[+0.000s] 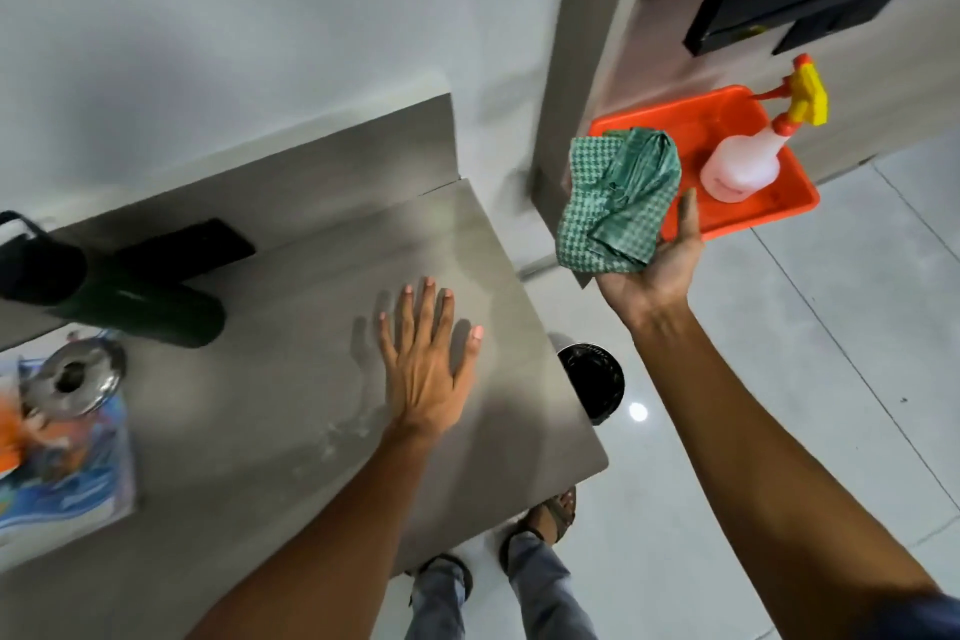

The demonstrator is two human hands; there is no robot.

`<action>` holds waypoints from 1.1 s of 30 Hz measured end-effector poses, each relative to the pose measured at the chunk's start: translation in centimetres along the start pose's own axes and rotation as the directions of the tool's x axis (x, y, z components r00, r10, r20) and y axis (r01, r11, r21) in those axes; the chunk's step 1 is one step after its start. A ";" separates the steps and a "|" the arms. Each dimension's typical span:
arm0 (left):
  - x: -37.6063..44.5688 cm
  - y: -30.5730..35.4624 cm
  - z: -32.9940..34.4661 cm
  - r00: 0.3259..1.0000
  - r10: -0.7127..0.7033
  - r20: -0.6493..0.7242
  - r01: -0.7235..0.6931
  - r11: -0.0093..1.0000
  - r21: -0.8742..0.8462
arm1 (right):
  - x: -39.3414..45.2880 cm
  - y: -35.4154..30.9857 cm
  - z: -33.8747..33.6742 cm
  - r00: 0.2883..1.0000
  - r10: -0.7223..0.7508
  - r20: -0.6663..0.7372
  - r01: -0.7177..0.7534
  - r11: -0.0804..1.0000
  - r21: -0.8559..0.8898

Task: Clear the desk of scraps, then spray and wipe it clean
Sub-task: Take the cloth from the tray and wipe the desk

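My left hand (426, 364) lies flat, fingers spread, on the grey desk (270, 379), beside a patch of wet droplets (337, 437). My right hand (657, 265) is raised palm-up to the right of the desk, holding a crumpled green checked cloth (618, 200). Behind it an orange tray (758, 213) carries a white spray bottle (743, 161) with a yellow and orange trigger head. The cloth overlaps the tray's left edge.
A dark green bottle (130, 307) lies on the desk at the left, with a black flat object (187, 247) behind it. A shiny metal ashtray (72, 379) sits on a blue printed packet (67, 473). A black bin (592, 379) stands below the desk's right edge.
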State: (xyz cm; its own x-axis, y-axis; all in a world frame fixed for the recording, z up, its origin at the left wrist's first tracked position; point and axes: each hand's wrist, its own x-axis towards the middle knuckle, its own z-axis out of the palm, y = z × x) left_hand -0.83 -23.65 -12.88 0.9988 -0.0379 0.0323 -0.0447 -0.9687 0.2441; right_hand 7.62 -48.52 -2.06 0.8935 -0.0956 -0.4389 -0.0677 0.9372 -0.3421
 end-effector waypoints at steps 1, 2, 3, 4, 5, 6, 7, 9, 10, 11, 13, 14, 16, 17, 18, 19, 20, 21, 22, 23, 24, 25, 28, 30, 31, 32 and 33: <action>-0.1 -1.0 -0.6 1.000 -0.022 0.003 0.022 1.000 -0.004 | -0.5 0.7 0.3 1.000 0.005 0.013 -0.005 1.000 -0.008; -0.5 -2.2 -1.2 0.999 -0.047 -0.002 0.047 0.999 -0.002 | -1.0 1.8 0.8 0.999 0.018 0.029 -0.017 0.999 -0.039; -1.0 -3.5 -1.8 0.997 -0.070 -0.014 0.070 0.998 0.004 | -1.4 2.8 1.1 0.998 0.039 0.047 -0.034 0.995 -0.098; -1.6 -4.9 -2.2 0.995 -0.093 -0.029 0.093 0.996 0.010 | -1.9 3.8 1.4 0.995 0.073 0.068 -0.060 0.983 -0.174; -2.3 -6.4 -2.6 0.992 -0.112 -0.051 0.113 0.993 0.013 | -2.2 4.8 1.5 0.991 0.111 0.079 -0.087 0.962 -0.260; -3.0 -7.8 -2.8 0.989 -0.130 -0.075 0.132 0.991 0.014 | -2.7 5.7 1.5 0.988 0.131 0.078 -0.098 0.937 -0.337; -3.9 -9.3 -3.1 0.983 -0.157 -0.096 0.159 0.987 0.014 | -3.3 6.8 1.4 0.987 0.145 0.073 -0.104 0.911 -0.400; -5.5 -12.3 -3.6 0.967 -0.222 -0.123 0.225 0.974 0.008 | -4.4 8.7 0.8 0.986 0.153 0.068 -0.101 0.867 -0.487; -6.2 -13.7 -3.8 0.958 -0.251 -0.136 0.253 0.967 0.004 | -5.0 9.6 0.5 0.988 0.146 0.050 -0.099 0.847 -0.522; -6.8 -15.0 -4.0 0.951 -0.272 -0.145 0.275 0.961 0.002 | -5.4 10.2 0.0 0.991 0.131 0.021 -0.098 0.828 -0.553; -8.0 -17.7 -4.4 0.939 -0.308 -0.153 0.314 0.949 0.018 | -6.4 11.2 -0.9 0.996 0.078 -0.048 -0.091 0.784 -0.614; -8.7 -19.0 -4.6 0.936 -0.317 -0.154 0.328 0.944 0.046 | -7.0 11.8 -1.4 0.996 0.040 -0.075 -0.080 0.740 -0.668; -10.1 -21.6 -4.8 0.933 -0.330 -0.143 0.345 0.933 0.103 | -8.4 12.6 -2.4 0.991 -0.079 -0.107 -0.041 0.580 -0.813; -11.0 -22.9 -4.9 0.930 -0.343 -0.131 0.358 0.927 0.116 | -9.1 13.2 -2.9 0.985 -0.135 -0.111 -0.032 0.483 -0.875; -11.8 -24.0 -5.0 0.927 -0.355 -0.122 0.368 0.923 0.114 | -9.8 13.8 -3.7 0.982 -0.160 -0.102 -0.036 0.372 -0.927; -12.7 -25.1 -5.1 0.926 -0.360 -0.115 0.371 0.924 0.095 | -10.5 14.6 -4.7 0.986 -0.149 -0.073 -0.039 0.217 -0.975; -13.5 -26.1 -5.1 0.929 -0.354 -0.109 0.362 0.930 0.065 | -10.9 15.6 -5.8 0.994 -0.112 -0.017 -0.017 0.008 -1.000; -14.2 -26.9 -5.1 0.938 -0.331 -0.100 0.335 0.941 0.034 | -11.2 16.5 -7.3 0.996 -0.073 0.058 0.039 -0.232 -0.972; -14.8 -27.6 -5.0 0.950 -0.301 -0.085 0.302 0.953 0.008 | -11.2 17.4 -8.8 0.987 -0.051 0.155 0.115 -0.456 -0.883; -15.4 -28.2 -4.8 0.959 -0.275 -0.064 0.275 0.961 -0.012 | -10.9 18.1 -10.0 0.968 -0.038 0.247 0.176 -0.598 -0.782; -15.9 -28.6 -4.6 0.964 -0.260 -0.046 0.259 0.965 -0.031 | -10.5 18.8 -10.9 0.951 -0.025 0.309 0.215 -0.666 -0.715; -16.2 -28.9 -4.4 0.965 -0.258 -0.037 0.256 0.966 -0.047 | -9.9 19.4 -11.6 0.938 -0.011 0.347 0.241 -0.700 -0.673; -16.6 -29.2 -3.9 0.965 -0.255 -0.064 0.252 0.966 -0.051 | -7.6 21.2 -12.0 0.919 -0.008 0.394 0.237 -0.788 -0.568; -16.6 -29.3 -3.5 0.965 -0.242 -0.097 0.240 0.970 -0.037 | -5.4 22.6 -10.7 0.912 -0.011 0.411 0.239 -0.800 -0.551; -16.6 -29.2 -3.4 0.964 -0.244 -0.102 0.241 0.970 -0.040 | -4.0 23.4 -9.7 0.909 -0.013 0.417 0.242 -0.798 -0.552; -16.6 -29.3 -3.3 0.963 -0.250 -0.102 0.247 0.968 -0.045 | -2.5 24.2 -8.6 0.910 -0.014 0.415 0.241 -0.795 -0.557; -16.6 -29.4 -3.2 0.962 -0.256 -0.099 0.252 0.967 -0.045 | -0.8 25.2 -7.3 0.914 -0.016 0.405 0.237 -0.789 -0.567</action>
State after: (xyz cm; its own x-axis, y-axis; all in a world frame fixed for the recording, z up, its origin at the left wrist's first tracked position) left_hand -16.13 6.27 -17.45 0.9697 0.2355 0.0650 0.2077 -0.9348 0.2881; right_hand 1.97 -27.26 -16.36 0.9977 0.0334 -0.0593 0.0138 -0.9523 -0.3050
